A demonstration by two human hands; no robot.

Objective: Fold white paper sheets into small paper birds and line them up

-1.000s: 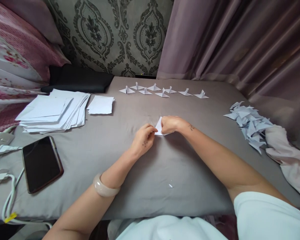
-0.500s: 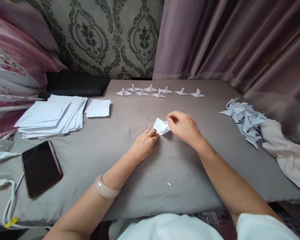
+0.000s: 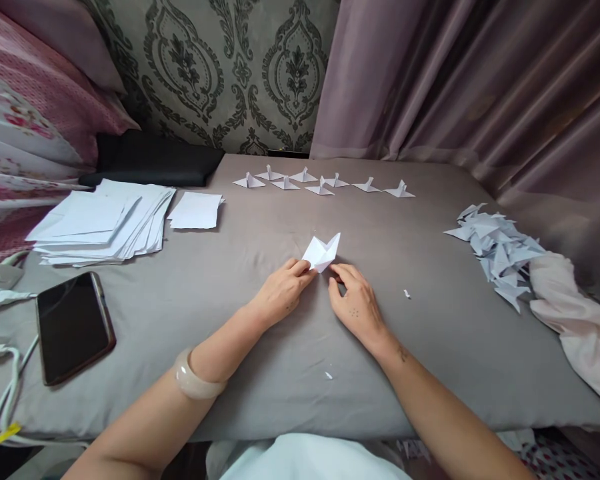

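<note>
A small white sheet of paper [image 3: 321,255], partly folded with one point standing up at its right, rests on the grey cloth in front of me. My left hand [image 3: 286,288] pinches its lower left edge between thumb and fingers. Beside the lower right edge lies my right hand [image 3: 356,301], its thumb and index finger apart. The fingertips are close to the paper, with nothing visible between them. Beyond it, several folded paper birds [image 3: 320,187] stand in loose rows toward the wall.
At left are a stack of white paper [image 3: 100,223], a smaller pile of squares [image 3: 196,211], a phone [image 3: 74,328] and white cables [image 3: 11,387]. A heap of folded paper pieces [image 3: 497,247] lies at right beside a pale cloth [image 3: 575,313]. Paper scraps [image 3: 329,375] dot the tabletop.
My right hand has left the paper's right corner and come down nearer me. That corner now points upward. A small scrap has appeared on the cloth to the right.
</note>
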